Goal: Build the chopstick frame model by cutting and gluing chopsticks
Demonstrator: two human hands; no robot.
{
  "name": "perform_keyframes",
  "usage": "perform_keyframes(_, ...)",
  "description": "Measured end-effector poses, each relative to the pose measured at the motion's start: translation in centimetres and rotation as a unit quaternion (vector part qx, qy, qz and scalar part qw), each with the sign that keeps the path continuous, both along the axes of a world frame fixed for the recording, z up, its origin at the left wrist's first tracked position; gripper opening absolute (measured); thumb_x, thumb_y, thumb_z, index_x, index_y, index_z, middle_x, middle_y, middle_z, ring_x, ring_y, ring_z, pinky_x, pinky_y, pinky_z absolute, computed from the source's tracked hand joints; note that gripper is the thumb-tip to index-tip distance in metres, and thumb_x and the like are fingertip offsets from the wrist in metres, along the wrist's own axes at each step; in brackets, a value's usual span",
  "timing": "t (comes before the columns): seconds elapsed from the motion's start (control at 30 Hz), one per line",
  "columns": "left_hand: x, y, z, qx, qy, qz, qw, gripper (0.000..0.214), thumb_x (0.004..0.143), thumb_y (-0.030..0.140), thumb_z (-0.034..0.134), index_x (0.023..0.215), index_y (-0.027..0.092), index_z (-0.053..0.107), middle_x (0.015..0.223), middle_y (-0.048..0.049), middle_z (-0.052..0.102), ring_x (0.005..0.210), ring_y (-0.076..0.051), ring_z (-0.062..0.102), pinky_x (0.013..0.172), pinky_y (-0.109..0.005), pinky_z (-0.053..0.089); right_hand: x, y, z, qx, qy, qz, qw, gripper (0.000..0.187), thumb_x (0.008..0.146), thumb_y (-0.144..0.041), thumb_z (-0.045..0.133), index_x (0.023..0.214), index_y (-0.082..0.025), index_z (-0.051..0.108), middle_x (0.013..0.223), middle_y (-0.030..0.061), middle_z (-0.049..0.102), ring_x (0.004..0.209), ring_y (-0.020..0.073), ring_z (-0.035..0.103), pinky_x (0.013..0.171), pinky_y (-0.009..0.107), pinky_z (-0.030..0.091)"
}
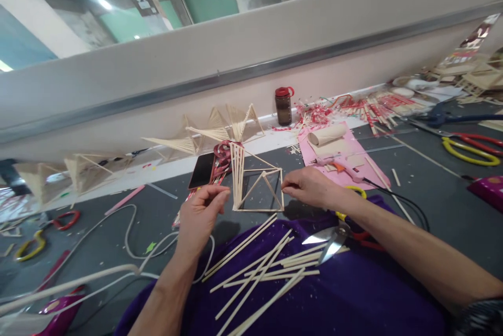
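A small frame of thin wooden sticks (259, 210) stands on the dark table, with a fan of sticks at its left and a triangle inside. My left hand (202, 213) is to the left of it, thumb and forefinger pinched together; anything between them is too small to make out. On the other side, my right hand (308, 187) has its fingers closed, their tips at the right-hand upright. Whether they grip that stick cannot be seen. Loose wooden sticks (261, 268) lie on purple cloth (353, 294) in front of me, beside open scissors (334, 241).
A pink glue gun (341, 162) lies on pink paper (308, 142) at the right. Behind are a phone (201, 171), a bottle (283, 106) and stick structures (212, 132). White cable (131, 239) crosses the left side. More scissors (471, 150) lie far right.
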State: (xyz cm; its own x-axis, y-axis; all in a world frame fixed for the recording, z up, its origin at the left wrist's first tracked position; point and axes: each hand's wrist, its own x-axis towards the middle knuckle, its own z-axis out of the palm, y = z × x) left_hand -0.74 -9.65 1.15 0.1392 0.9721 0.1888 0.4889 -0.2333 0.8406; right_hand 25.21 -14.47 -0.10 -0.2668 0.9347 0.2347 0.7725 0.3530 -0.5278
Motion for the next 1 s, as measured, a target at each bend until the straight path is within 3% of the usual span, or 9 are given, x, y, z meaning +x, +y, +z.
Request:
perform_keyframes(0.2,-1.2,-1.2,0.4,-0.002,0.039,0.004,0.999,0.023,0.073,0.041,0.060,0.073,0.018,0.061,0.050,0.0042,0.051,0.045,-0.009,0.042,0.044,-0.020,0.031,0.6,-1.4,2.3,0.042,0.032,0.001,0.999,0.020,0.081,-0.021,0.047,0.077,-0.017,0.066,0.067,0.0005,0.065,0.059,0.0094,0.054,0.055,0.021,0.034)
perform_keyframes(0.33,-1.3,-0.9,-0.5,-0.006,0.088,-0.043,0.995,0.024,0.075,0.040,0.058,0.084,0.018,0.064,0.073,-0.0003,0.063,0.058,-0.012,0.052,0.052,-0.021,0.039,0.3,-2.1,2.8,0.050,0.033,0.008,0.998,0.021,0.082,-0.021,0.046,0.078,-0.017,0.066,0.063,-0.0003,0.063,0.056,0.0083,0.051,0.052,0.021,0.032)
perform_keyframes(0.43,-0.8,-0.1,-1.7,0.082,0.141,-0.065,0.984,0.028,0.080,0.034,0.051,0.102,0.020,0.063,0.102,-0.0048,0.064,0.084,-0.018,0.058,0.074,-0.028,0.045,0.0,-2.2,2.7,0.052,0.016,0.006,0.999,0.020,0.082,-0.022,0.047,0.080,-0.017,0.066,0.063,-0.0009,0.062,0.055,0.0082,0.050,0.051,0.021,0.031)
perform_keyframes(0.5,-0.5,0.4,-2.7,0.158,0.188,-0.087,0.965,0.028,0.083,0.028,0.046,0.106,0.021,0.062,0.110,-0.0066,0.061,0.102,-0.021,0.054,0.090,-0.033,0.039,-0.1,-2.1,2.5,0.053,0.007,0.006,0.999,0.020,0.081,-0.021,0.047,0.080,-0.017,0.066,0.062,-0.0010,0.062,0.054,0.0080,0.050,0.051,0.021,0.031)
perform_keyframes(0.73,0.2,0.3,-5.2,0.195,0.238,-0.115,0.944,0.031,0.086,0.020,0.039,0.109,0.020,0.060,0.107,-0.0085,0.060,0.102,-0.020,0.053,0.090,-0.033,0.040,-0.2,-1.7,1.8,0.053,0.009,0.012,0.998,0.021,0.081,-0.020,0.046,0.076,-0.016,0.066,0.061,-0.0014,0.062,0.053,0.0079,0.050,0.051,0.020,0.031)
perform_keyframes(0.87,0.2,1.4,-4.8,0.209,0.231,-0.105,0.944,0.031,0.086,0.020,0.039,0.109,0.020,0.060,0.109,-0.0077,0.060,0.103,-0.019,0.053,0.092,-0.032,0.039,-0.3,-1.7,1.6,0.049,0.008,0.012,0.999,0.020,0.080,-0.019,0.047,0.078,-0.017,0.067,0.061,-0.0020,0.062,0.053,0.0074,0.051,0.050,0.020,0.031)
perform_keyframes(1.0,0.8,1.8,-3.1,0.233,0.198,-0.079,0.949,0.030,0.084,0.022,0.045,0.109,0.019,0.060,0.112,-0.0082,0.059,0.108,-0.020,0.051,0.094,-0.034,0.038,-0.1,-1.6,1.6,0.033,0.043,0.001,0.999,0.019,0.080,-0.020,0.049,0.076,-0.016,0.066,0.057,-0.0029,0.058,0.050,0.0064,0.047,0.048,0.020,0.031)
